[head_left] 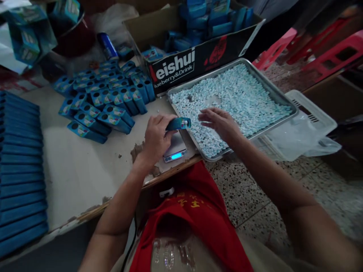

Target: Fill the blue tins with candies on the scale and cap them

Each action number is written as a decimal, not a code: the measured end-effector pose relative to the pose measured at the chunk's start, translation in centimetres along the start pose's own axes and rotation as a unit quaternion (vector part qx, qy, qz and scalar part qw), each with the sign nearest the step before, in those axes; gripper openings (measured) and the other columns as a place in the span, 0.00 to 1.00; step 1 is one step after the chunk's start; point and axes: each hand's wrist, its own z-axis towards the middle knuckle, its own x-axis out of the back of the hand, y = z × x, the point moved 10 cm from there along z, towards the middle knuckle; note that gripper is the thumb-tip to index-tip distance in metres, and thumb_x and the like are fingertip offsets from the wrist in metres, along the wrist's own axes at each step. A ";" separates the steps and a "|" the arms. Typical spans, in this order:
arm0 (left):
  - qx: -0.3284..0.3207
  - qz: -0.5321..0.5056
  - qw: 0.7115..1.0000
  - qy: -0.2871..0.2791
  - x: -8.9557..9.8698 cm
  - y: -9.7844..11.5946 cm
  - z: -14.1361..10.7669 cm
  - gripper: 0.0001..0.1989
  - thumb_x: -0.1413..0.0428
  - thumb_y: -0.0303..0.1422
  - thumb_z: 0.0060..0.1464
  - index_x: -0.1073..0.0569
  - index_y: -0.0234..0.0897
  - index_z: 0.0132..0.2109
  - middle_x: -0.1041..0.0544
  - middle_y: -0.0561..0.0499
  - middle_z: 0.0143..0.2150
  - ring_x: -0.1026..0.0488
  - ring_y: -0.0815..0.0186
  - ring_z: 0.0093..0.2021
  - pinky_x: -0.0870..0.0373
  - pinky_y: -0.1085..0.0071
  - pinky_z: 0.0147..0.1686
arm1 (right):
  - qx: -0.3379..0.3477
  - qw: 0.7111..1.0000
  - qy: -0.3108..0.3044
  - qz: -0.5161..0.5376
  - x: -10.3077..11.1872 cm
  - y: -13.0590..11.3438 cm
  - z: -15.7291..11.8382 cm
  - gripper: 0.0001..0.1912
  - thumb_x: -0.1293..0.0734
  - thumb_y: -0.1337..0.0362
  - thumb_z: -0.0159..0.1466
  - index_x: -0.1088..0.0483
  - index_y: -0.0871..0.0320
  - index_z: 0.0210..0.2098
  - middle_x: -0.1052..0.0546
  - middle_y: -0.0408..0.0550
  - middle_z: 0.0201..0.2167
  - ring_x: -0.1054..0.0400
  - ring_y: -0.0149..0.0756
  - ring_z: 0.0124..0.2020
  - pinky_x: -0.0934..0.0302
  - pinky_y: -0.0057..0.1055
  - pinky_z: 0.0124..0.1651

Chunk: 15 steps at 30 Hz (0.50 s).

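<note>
My left hand [157, 138] is wrapped round a small blue box [178, 124], held tilted above a digital scale [175, 150] with a lit blue display. Small white pieces show at the box's opening. To its right, my right hand [217, 122] hovers over the near left part of a metal tray [286, 102] spread with small pale blue and white pieces [249, 98]. The fingers of that hand point at the box without touching it; whether they pinch any pieces is too blurred to tell.
Several blue boxes [113, 99] stand grouped on the table [82, 170], with a stacked row [22, 170] at the far left. Behind the tray is a printed carton [181, 68] of boxes. A white plastic basket [320, 109] and red stools [337, 53] are at the right.
</note>
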 end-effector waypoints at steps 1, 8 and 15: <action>-0.041 0.020 0.999 -0.015 -0.1 1.8 1.5 0.15 0.33 0.30 0.67 0.15 0.48 0.59 0.14 0.45 0.59 0.22 0.45 0.66 0.28 0.46 0.75 | -0.038 0.997 0.008 0.062 -0.5 1.2 0.1 0.14 0.20 0.49 0.73 0.19 0.51 0.42 0.14 0.46 0.40 0.20 0.37 0.45 0.23 0.31 0.49; -0.147 0.077 0.981 -0.098 -4.4 6.7 8.0 0.14 0.38 0.26 0.69 0.12 0.52 0.51 0.14 0.50 0.51 0.23 0.49 0.64 0.58 0.31 0.87 | -0.221 0.910 0.038 0.349 -4.1 4.6 0.4 0.16 0.37 0.47 0.84 0.31 0.50 0.44 0.20 0.49 0.36 0.22 0.42 0.40 0.19 0.36 0.42; -0.121 0.091 0.988 -0.014 -3.7 4.8 7.8 0.18 0.31 0.28 0.66 0.12 0.59 0.56 0.14 0.49 0.57 0.22 0.44 0.65 0.52 0.34 0.85 | -0.246 0.871 0.043 0.424 -3.6 5.0 1.5 0.11 0.40 0.54 0.85 0.32 0.50 0.47 0.24 0.50 0.37 0.25 0.42 0.37 0.19 0.34 0.35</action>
